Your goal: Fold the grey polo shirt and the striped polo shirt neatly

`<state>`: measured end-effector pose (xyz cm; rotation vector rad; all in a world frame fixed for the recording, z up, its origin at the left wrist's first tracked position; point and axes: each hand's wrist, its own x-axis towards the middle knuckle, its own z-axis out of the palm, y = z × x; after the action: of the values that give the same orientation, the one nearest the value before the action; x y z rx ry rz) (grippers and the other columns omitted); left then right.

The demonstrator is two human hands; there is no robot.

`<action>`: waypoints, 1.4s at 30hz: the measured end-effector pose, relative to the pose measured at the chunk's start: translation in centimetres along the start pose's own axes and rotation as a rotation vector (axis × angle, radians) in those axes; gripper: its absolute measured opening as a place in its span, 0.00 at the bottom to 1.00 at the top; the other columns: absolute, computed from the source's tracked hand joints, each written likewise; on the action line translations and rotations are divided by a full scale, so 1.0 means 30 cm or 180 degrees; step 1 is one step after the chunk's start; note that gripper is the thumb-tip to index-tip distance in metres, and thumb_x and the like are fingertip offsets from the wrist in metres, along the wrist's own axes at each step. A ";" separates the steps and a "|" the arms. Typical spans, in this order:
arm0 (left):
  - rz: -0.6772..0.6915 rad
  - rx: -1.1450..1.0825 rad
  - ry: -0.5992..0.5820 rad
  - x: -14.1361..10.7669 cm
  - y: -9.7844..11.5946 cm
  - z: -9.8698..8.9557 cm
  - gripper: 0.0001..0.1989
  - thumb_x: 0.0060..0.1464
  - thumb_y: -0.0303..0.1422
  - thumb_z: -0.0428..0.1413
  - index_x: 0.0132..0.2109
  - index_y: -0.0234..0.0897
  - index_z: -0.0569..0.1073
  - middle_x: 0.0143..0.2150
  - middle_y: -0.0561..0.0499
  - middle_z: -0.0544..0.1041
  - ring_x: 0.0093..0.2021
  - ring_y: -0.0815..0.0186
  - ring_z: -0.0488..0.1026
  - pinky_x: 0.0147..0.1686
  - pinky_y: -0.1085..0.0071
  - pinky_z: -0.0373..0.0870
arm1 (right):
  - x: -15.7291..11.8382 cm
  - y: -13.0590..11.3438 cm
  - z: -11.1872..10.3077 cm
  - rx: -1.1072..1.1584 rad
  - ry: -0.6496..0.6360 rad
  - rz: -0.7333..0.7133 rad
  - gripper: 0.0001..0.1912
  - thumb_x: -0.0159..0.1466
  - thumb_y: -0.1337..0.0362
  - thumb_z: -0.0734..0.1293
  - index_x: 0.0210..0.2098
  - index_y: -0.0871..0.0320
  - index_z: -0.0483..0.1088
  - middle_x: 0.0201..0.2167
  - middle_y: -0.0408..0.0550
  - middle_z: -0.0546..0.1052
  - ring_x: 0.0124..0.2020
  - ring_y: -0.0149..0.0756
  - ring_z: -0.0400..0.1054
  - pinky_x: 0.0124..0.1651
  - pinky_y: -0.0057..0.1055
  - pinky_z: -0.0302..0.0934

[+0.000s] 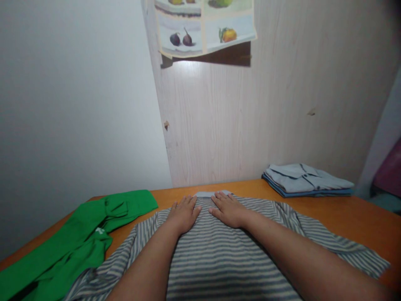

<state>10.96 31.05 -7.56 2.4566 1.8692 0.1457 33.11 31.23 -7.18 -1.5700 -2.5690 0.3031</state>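
Note:
A grey-and-white striped shirt [216,259] lies spread out on the orange table, its plain light collar at the far end and its sleeves out to both sides. My left hand [184,215] rests flat on the shirt just left of the collar, fingers spread. Flat on the fabric right of the collar lies my right hand [228,210], its fingers also apart. Neither hand grips anything. My forearms cover parts of the shirt's sides.
Green garments [78,234] lie on the left of the orange table [247,188]. Folded shirts [300,179] are stacked at the back right. Behind the table stands a wall with a fruit picture sheet [203,29]. Something pink [388,171] shows at the right edge.

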 end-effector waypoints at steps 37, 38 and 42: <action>-0.0372 -0.0182 0.0044 -0.405 -0.142 -0.058 0.42 0.61 0.61 0.38 0.73 0.40 0.55 0.75 0.42 0.47 0.75 0.49 0.42 0.69 0.41 0.39 | 0.020 0.024 0.027 -0.0215 0.0098 0.0032 0.46 0.68 0.36 0.43 0.73 0.62 0.48 0.74 0.58 0.46 0.75 0.51 0.35 0.72 0.51 0.31; -0.0362 -0.0180 0.0053 -0.403 -0.140 -0.063 0.42 0.61 0.61 0.38 0.73 0.40 0.55 0.75 0.42 0.47 0.75 0.49 0.42 0.69 0.41 0.39 | 0.018 0.022 0.025 -0.0226 0.0100 0.0093 0.47 0.68 0.36 0.43 0.73 0.63 0.48 0.74 0.58 0.46 0.75 0.52 0.35 0.72 0.51 0.32; -0.0330 -0.0136 0.0048 -0.396 -0.136 -0.069 0.43 0.61 0.61 0.37 0.72 0.39 0.55 0.75 0.42 0.48 0.75 0.49 0.42 0.68 0.40 0.38 | -0.036 0.017 0.013 -0.0153 0.0295 0.0346 0.47 0.69 0.37 0.45 0.73 0.68 0.47 0.74 0.62 0.46 0.75 0.52 0.35 0.72 0.47 0.34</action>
<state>3.69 20.65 -6.41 2.3315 1.9729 0.1978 33.98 30.47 -7.67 -1.7014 -2.4447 0.1751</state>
